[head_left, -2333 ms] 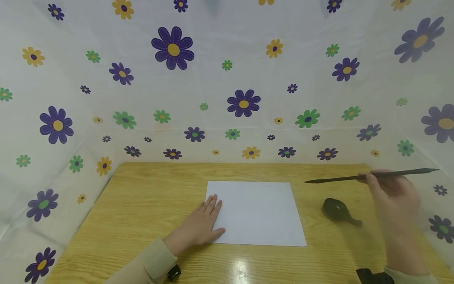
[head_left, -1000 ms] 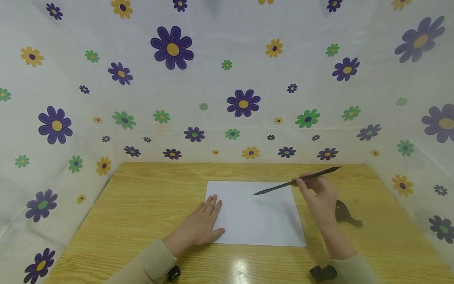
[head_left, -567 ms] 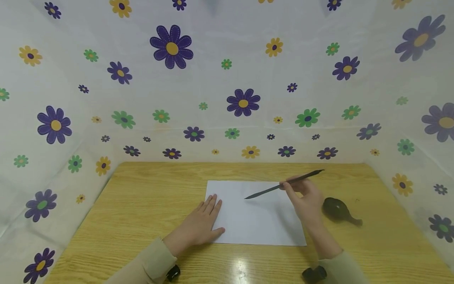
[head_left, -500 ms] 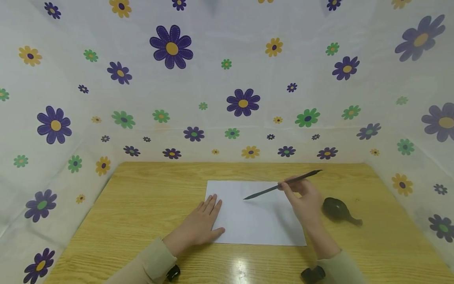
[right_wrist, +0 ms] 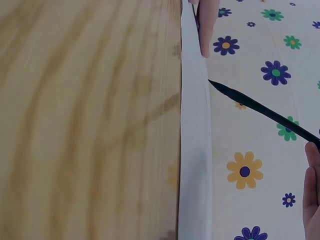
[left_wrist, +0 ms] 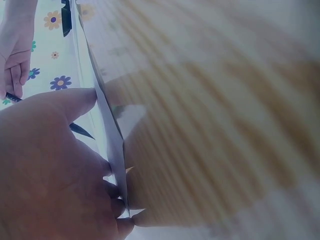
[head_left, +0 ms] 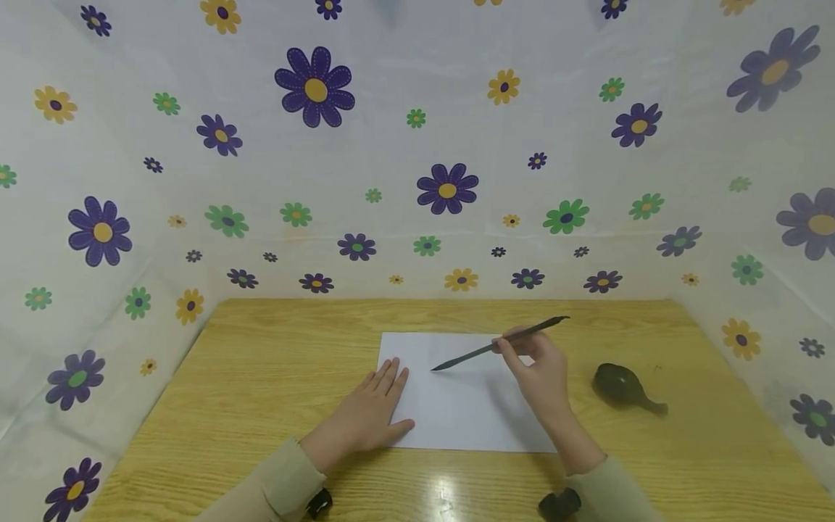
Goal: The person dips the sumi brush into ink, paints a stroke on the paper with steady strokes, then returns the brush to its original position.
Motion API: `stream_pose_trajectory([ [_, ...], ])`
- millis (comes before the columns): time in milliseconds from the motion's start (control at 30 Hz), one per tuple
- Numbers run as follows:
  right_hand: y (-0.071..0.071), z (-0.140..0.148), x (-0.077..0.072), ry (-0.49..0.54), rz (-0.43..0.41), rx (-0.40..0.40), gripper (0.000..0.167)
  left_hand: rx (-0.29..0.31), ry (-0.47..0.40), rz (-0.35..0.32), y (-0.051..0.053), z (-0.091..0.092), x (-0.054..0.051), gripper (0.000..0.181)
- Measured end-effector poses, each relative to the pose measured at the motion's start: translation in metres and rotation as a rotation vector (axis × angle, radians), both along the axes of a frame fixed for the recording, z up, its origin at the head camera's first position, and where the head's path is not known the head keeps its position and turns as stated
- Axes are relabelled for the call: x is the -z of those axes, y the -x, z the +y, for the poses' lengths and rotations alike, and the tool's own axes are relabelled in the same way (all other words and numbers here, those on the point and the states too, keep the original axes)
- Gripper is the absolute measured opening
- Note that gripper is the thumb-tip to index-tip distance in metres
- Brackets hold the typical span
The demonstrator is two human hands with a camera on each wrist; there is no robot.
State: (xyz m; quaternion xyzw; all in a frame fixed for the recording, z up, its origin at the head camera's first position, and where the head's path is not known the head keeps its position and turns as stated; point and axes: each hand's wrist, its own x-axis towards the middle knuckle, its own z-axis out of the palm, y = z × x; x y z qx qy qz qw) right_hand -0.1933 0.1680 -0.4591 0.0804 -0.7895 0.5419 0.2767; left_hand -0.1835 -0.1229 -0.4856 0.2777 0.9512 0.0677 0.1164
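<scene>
A sheet of white paper (head_left: 457,420) lies flat on the wooden table. My left hand (head_left: 367,415) rests on its left part with the fingers straight and the thumb spread. Above the right part of the sheet, my right hand (head_left: 543,373) pinches a dark writing brush (head_left: 466,357) between thumb and fingers. The brush slants, its pointed tip down to the left, close over the paper; I cannot tell whether it touches. In the right wrist view the brush (right_wrist: 260,107) points at the paper's surface (right_wrist: 195,130). No mark shows on the sheet.
A dark gourd-shaped thing (head_left: 616,384) with a narrow neck lies on the table (head_left: 261,362), right of the paper. A white flowered cloth (head_left: 385,145) encloses the table at the back and both sides. Dark wrist devices show below both sleeves.
My right hand has carried the brush leftward from beyond the paper's right side to over the sheet, lowering the tip toward the paper. My left hand has stayed in place.
</scene>
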Motion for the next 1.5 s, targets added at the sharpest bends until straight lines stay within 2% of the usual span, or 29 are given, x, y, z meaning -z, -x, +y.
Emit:
stream_pose_trajectory([
  [267,-0.002,-0.002,-0.001,-0.034,-0.045,-0.009,0.010,-0.005,-0.003,0.007,0.002,0.000,0.000,0.087],
  [567,-0.005,-0.005,-0.008,-0.204,-0.058,0.032,0.010,-0.011,-0.005,0.003,0.003,0.000,0.001,0.087],
  [733,-0.006,-0.007,-0.010,-0.259,-0.045,0.053,0.011,-0.005,0.002,0.010,0.004,0.000,0.002,0.087],
  [1067,-0.006,-0.008,-0.009,-0.284,0.001,0.067,0.013,-0.003,-0.002,0.004,0.002,0.001,-0.002,0.087],
  [1267,-0.007,-0.007,-0.011,-0.294,0.027,0.072,0.013,-0.007,-0.005,0.000,0.002,0.000,0.001,0.086],
  [1500,-0.009,-0.002,-0.011,-0.277,0.020,0.084,0.012,-0.013,-0.005,-0.007,0.001,0.001,0.001,0.087],
])
